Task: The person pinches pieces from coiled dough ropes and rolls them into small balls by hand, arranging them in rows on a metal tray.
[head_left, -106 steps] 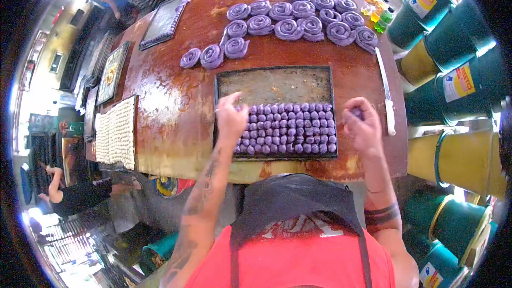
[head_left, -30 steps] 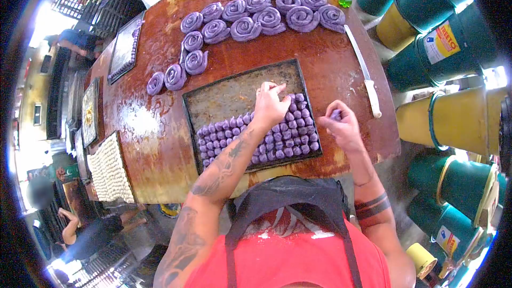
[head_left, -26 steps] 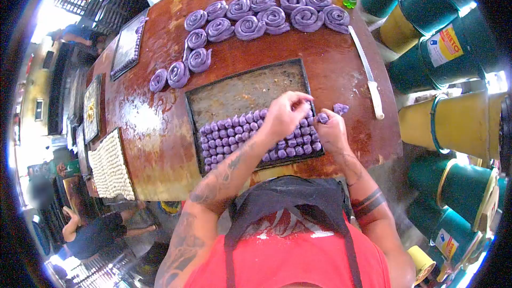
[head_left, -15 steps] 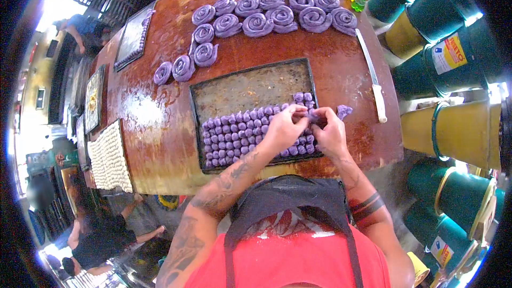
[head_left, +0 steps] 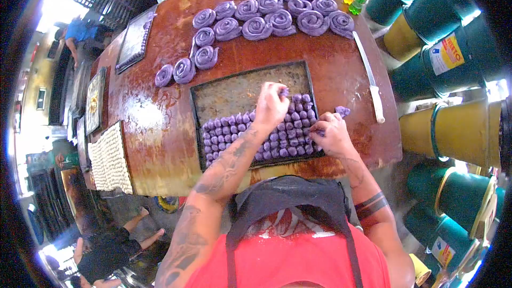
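My left hand (head_left: pixel 272 105) is over the baking tray (head_left: pixel 218 89), its fingertips pinching a small purple dough ball (head_left: pixel 284 92). Rows of similar dough balls (head_left: pixel 229 130) fill the near part of that tray, and the far part shows bare, stained metal. At the tray's right edge my right hand (head_left: pixel 332 134) is curled, with purple dough at its fingertips. A lump of purple dough (head_left: pixel 343 111) sticks out past its knuckles; the palm is hidden, so how the two parts join cannot be seen.
Several coiled purple dough rolls (head_left: pixel 257 28) lie across the table's (head_left: pixel 160 96) far side. A long knife (head_left: pixel 368 69) rests on the right, near bottles (head_left: pixel 358 0). More trays line the left edge, one with pale dough pieces (head_left: pixel 109 157). Bins (head_left: pixel 448 56) stand right; other people are left.
My hands have moved apart. The left went up and left over the tray with a dough ball; the right shifted slightly down at the tray's edge.
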`<state>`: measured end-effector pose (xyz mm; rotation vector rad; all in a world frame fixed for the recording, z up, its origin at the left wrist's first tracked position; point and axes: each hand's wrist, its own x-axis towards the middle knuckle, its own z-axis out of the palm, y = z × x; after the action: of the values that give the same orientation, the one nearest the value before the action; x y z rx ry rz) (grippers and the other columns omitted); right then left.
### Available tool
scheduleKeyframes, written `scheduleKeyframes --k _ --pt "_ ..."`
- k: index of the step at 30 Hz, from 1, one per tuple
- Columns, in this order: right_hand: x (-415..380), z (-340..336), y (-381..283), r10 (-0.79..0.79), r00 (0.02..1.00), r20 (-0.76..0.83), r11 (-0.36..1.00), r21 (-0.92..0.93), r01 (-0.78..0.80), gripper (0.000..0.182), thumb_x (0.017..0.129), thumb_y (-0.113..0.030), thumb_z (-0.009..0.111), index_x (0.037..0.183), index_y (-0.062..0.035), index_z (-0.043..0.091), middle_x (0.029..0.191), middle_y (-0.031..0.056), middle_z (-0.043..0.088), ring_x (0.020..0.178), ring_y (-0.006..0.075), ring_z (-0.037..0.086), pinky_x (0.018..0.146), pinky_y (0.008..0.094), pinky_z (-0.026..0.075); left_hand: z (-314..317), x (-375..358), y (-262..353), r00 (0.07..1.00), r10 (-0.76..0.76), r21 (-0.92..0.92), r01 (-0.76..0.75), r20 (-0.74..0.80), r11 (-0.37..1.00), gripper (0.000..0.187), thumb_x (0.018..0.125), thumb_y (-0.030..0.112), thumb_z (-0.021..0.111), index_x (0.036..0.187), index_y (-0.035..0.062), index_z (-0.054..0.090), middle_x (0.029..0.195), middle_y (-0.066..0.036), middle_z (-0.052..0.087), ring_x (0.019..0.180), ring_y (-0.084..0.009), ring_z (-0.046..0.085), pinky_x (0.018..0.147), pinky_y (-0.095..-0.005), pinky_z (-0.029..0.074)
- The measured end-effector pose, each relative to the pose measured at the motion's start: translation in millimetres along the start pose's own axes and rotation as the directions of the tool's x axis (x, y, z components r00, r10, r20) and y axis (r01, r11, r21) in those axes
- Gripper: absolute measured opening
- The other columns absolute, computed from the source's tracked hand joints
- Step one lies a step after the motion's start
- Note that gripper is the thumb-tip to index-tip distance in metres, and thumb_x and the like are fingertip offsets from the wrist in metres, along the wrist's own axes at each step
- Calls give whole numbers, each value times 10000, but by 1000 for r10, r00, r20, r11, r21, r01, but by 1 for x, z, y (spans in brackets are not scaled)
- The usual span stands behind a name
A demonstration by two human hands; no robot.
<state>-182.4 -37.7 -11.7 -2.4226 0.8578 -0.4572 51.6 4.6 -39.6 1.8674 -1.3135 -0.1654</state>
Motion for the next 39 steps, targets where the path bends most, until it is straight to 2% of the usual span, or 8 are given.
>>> scheduleKeyframes --k 3,8,11,21,24,29,34,39 --pt "24 -8 5 201 979 -34 951 247 -187 204 797 -232 710 890 -51 708 906 155 673 917 341 626 870 433 482 4 -9 10 952 -125 5 129 279 992 231 818 222 697 963 42 694 998 -189 678 976 -367 623 895 -421 504" --pt "57 18 49 508 848 151 747 413 -521 356 866 -278 661 1095 -7 693 1106 203 688 1065 338 650 948 392 492 -7 -15 1 983 -26 128 3 182 992 274 817 261 703 989 48 693 998 -162 672 1003 -354 605 904 -436 475" --pt "68 28 41 514 820 253 789 238 -567 443 860 -331 653 1157 -2 673 1129 213 684 1095 333 644 953 371 492 -36 -24 -12 971 -37 87 17 237 996 309 812 260 695 1034 46 681 1031 -154 667 1008 -344 602 891 -435 478" --pt "61 79 2 316 882 350 855 299 -425 493 837 -391 652 1137 1 668 1081 223 692 1046 355 658 929 412 505 -100 -51 -35 903 -188 275 82 387 958 260 792 229 697 986 56 680 900 -125 685 930 -325 641 857 -428 503" --pt "56 74 -20 170 834 526 797 424 -430 458 832 -313 676 1165 1 646 1101 212 686 1042 351 651 919 429 509 -119 -56 -45 857 -287 383 116 427 917 324 783 253 675 1046 64 682 1063 -164 665 1056 -365 608 950 -450 478" --pt "30 17 -28 -188 899 395 981 127 149 438 760 -103 695 1193 -59 645 1078 151 655 1053 325 591 956 390 468 -121 -68 -52 915 -17 205 -72 403 976 393 762 205 655 1132 72 670 1088 -172 658 1130 -357 575 1020 -442 436" --pt "-13 11 1 -353 845 401 920 -13 391 341 792 -80 627 1121 -143 689 1151 113 627 1121 333 543 980 426 464 -121 -53 -51 800 -200 136 148 566 979 407 806 206 642 1195 87 655 1190 -182 643 1149 -359 569 1044 -425 423" --pt "-7 15 19 -118 941 318 969 242 40 211 903 -101 590 1088 -113 690 953 75 661 928 252 614 867 370 506 -132 -72 -59 963 -84 304 2 255 953 395 845 244 664 1212 100 660 1210 -174 642 1137 -343 586 1028 -420 436"
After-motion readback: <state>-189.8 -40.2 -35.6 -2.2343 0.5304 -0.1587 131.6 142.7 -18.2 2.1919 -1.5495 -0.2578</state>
